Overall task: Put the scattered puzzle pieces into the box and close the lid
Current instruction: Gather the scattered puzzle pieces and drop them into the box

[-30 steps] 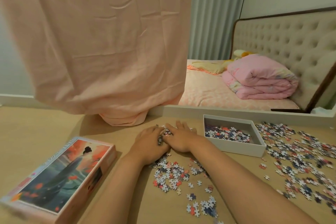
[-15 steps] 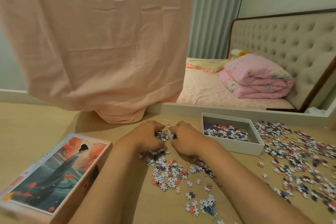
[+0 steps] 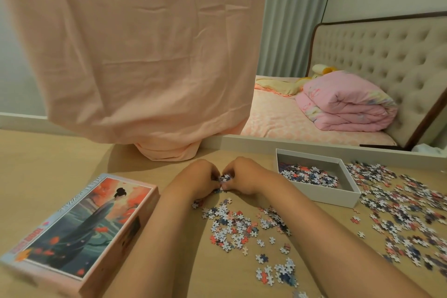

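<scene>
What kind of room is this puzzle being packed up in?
Probably a home bedroom: a bed with a tufted headboard and a folded pink quilt shows past the wooden table, with grey curtains behind it.

Home bedroom: tufted headboard (image 3: pixel 377 60), folded pink quilt (image 3: pixel 346 104).

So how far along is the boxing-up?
Early. A layer of pieces already lies in the white box. The left hand and right hand grip a handful between them. Still left: the scattered pieces near the arms, the bigger spread right of the box, and the lid, lying off to the left.
</scene>
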{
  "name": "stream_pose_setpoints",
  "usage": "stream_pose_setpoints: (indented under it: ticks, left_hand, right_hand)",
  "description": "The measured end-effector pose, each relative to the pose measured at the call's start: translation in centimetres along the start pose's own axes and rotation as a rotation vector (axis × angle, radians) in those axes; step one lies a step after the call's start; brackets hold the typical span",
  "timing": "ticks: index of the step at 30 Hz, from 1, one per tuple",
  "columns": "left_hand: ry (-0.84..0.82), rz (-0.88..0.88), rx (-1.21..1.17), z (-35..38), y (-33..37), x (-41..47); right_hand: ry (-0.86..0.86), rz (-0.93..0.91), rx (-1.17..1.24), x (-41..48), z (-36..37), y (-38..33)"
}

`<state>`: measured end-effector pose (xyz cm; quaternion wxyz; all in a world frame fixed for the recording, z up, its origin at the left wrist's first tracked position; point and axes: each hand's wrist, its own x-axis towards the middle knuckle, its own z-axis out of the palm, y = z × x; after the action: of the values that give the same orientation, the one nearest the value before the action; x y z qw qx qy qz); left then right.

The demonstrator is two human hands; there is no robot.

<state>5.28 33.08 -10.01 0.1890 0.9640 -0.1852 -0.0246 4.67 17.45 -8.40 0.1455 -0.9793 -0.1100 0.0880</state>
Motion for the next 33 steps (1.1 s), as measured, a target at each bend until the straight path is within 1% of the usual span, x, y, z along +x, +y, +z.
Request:
stream_pose_setpoints:
  ticks: [5, 8, 13, 17, 21, 23, 26, 29, 33]
  left_hand:
    - [0.023, 0.014, -0.116, 0.2, 0.4, -0.3]
    - [0.002, 0.037, -0.167, 0.4, 0.7, -0.4]
    - [-0.026, 0.057, -0.143, 0.5, 1.5, -0.4]
    - [0.004, 0.096, -0.245, 0.3, 2.6, -0.5]
    - [0.103, 0.142, -0.406, 0.0, 5.4, -0.4]
    - [0.146, 0.153, -0.480, 0.2, 7.2, 0.0]
    - [0.191, 0.165, -0.530, 0.7, 9.9, 1.5]
    - [0.176, 0.172, -0.548, 1.2, 12.6, 3.6]
    - [0.121, 0.190, -0.508, 2.6, 15.2, 6.1]
  right_hand:
    - [0.101, 0.025, 0.075, -1.1, -0.3, 0.3]
    - [0.119, 0.024, 0.123, -1.9, -0.3, 0.5]
    - [0.139, 0.032, 0.176, -3.5, -0.3, 0.9]
    - [0.190, 0.048, 0.223, -4.9, -1.1, 1.8]
    - [0.272, 0.067, 0.304, -7.1, -3.6, 3.9]
    - [0.321, 0.081, 0.383, -8.0, -4.7, 5.2]
    - [0.421, 0.110, 0.458, -8.7, -5.7, 7.4]
    - [0.522, 0.147, 0.475, -9.0, -6.3, 9.9]
    - [0.558, 0.206, 0.477, -9.1, -6.0, 13.0]
